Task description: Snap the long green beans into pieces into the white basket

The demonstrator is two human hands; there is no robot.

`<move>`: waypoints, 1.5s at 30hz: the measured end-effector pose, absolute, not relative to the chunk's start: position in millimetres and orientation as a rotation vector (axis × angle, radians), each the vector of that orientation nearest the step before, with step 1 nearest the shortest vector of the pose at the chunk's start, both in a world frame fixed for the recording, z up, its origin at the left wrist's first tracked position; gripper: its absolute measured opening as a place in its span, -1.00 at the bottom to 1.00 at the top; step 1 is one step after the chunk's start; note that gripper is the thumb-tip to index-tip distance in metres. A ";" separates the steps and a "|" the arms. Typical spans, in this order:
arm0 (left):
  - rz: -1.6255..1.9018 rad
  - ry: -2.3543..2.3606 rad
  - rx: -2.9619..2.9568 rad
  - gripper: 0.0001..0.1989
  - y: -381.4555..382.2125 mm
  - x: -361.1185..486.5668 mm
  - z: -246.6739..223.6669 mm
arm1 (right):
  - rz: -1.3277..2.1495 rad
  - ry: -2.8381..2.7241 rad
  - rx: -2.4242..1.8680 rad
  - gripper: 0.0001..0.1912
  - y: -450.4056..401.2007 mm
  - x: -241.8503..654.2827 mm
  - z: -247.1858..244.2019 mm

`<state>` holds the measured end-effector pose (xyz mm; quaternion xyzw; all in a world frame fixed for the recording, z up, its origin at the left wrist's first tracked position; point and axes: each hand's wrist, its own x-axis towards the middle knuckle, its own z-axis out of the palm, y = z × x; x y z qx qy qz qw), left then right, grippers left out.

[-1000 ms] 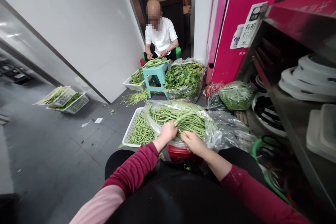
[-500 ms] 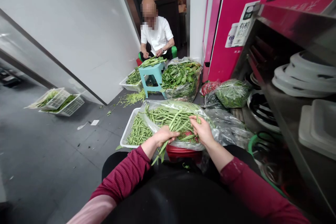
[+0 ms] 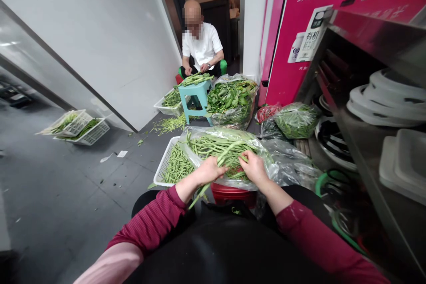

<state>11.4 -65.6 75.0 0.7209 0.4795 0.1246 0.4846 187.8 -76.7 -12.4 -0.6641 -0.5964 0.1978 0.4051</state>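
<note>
Two hands: left hand (image 3: 209, 171) grips a bean bunch (image 3: 229, 154), right hand (image 3: 255, 169) pinches a bean (image 3: 245, 158).
Bunch: uneven, could slip!
Bag (image 3: 273, 171): slack rim, might snag fingers.

pink panel (image 3: 285, 80): 专注乳…, 鲜奶销量重庆市场遥遥… | carton pictured on panel (image 3: 310, 46): 有机 | smaller print: illegible

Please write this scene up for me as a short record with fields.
left hand: holds a bunch of long beans
right hand: fingers at the bunch's right side
in front: open plastic bag with more long beans
left of bag: white basket of short bean pieces
beyond: person in white, turquoise stool bearing green stalks
</note>
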 end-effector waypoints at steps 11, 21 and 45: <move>0.297 1.220 2.185 -0.85 -95.8 26.2 100.2 | 0.946 -1.363 -1.796 -0.93 -72.9 170.4 -18.0; 0.356 0.894 2.301 -0.82 -55.9 5.3 55.2 | 2.315 -0.795 -0.776 -0.76 -95.7 186.7 -1.2; 0.767 1.150 0.691 -0.72 -18.8 -9.4 36.1 | 2.216 -0.860 -0.610 -0.80 -104.2 183.0 0.0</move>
